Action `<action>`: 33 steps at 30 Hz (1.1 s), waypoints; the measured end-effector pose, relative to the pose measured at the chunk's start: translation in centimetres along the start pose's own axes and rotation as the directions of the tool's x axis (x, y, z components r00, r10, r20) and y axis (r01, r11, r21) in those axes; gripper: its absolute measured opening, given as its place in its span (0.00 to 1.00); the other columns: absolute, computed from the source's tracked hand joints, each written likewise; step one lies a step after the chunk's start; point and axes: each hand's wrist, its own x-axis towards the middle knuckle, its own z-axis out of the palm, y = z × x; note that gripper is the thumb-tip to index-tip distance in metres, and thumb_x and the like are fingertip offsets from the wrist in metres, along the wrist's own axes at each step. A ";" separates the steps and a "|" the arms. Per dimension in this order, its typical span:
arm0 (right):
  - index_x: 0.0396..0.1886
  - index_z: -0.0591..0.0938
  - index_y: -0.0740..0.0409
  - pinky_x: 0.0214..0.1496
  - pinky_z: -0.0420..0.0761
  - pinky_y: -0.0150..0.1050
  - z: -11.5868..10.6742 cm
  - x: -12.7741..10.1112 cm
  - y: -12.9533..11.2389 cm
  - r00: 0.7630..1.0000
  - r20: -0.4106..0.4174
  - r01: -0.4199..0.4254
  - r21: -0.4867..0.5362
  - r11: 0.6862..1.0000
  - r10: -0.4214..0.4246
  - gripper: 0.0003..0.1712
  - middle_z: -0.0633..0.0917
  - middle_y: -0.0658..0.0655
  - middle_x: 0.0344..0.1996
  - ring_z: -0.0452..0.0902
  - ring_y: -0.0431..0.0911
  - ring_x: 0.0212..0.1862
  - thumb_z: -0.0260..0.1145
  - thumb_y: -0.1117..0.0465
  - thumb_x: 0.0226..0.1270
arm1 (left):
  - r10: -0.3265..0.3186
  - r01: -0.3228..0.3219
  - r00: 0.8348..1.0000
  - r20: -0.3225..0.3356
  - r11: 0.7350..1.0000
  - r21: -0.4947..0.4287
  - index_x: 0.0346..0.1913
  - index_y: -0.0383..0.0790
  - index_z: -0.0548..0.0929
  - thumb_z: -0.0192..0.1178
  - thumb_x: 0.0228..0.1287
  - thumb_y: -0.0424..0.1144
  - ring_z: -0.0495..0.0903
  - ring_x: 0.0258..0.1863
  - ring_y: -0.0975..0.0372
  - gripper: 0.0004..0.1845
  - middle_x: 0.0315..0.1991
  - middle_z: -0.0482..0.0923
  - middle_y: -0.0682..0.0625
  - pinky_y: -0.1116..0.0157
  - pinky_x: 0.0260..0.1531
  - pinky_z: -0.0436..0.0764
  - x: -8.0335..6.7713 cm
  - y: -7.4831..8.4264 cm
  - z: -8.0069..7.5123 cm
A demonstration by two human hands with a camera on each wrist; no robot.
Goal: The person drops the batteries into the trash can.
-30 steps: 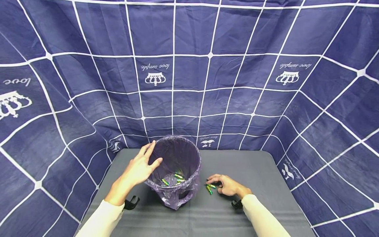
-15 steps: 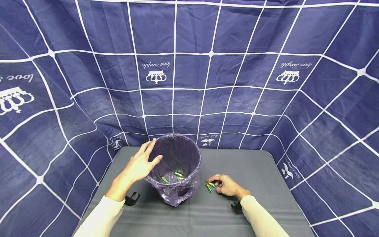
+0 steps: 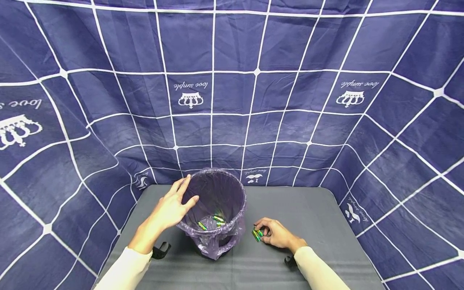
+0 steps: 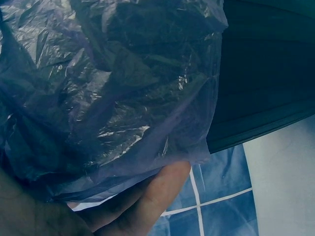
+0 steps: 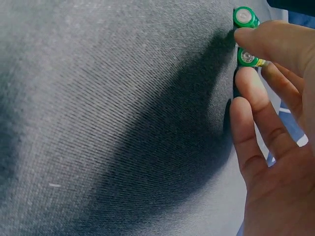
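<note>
A small bin (image 3: 237,189) lined with a purple plastic bag (image 4: 123,88) stands on the grey table (image 3: 315,209). Several green batteries (image 3: 216,220) lie at its bottom. My left hand (image 3: 181,194) rests on the bin's left rim with straight fingers (image 4: 152,196), thumb over the edge. Right of the bin, my right hand (image 3: 262,232) lies low on the table, its thumb and curled fingers (image 5: 256,113) pinching two green batteries (image 3: 257,234). The right wrist view shows the green end caps (image 5: 245,17) between the fingertips.
Dark blue cloth (image 3: 232,100) with a white grid hangs behind and on both sides of the table. Black wrist straps (image 3: 160,249) show on both sleeves. Bare grey table surface stretches to the right of my right hand.
My right hand's fingers have curled in around the batteries on the table. The left hand has stayed on the bin's rim. The view has tilted slightly.
</note>
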 end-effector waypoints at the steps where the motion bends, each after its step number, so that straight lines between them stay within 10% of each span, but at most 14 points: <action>1: 0.55 0.90 0.66 0.45 0.89 0.31 0.1 0.0 0.0 1.000 -0.002 0.005 -0.009 1.000 -0.005 0.20 0.91 0.70 0.64 0.87 0.41 0.41 0.78 0.80 0.65 | 0.000 0.000 1.000 0.001 1.000 -0.001 0.97 0.44 0.55 0.60 0.89 0.61 0.79 0.80 0.30 0.48 0.91 0.63 0.33 0.20 0.71 0.77 0.0 0.0 0.0; 33: 0.49 0.92 0.61 0.45 0.92 0.33 0.2 -1.4 0.3 0.996 -0.074 -0.054 -0.013 0.998 0.053 0.16 0.92 0.59 0.54 0.87 0.30 0.37 0.86 0.74 0.65 | -0.010 0.009 1.000 -0.006 1.000 -0.017 0.97 0.45 0.56 0.59 0.89 0.61 0.80 0.79 0.28 0.47 0.91 0.62 0.33 0.21 0.71 0.78 -0.2 0.1 0.0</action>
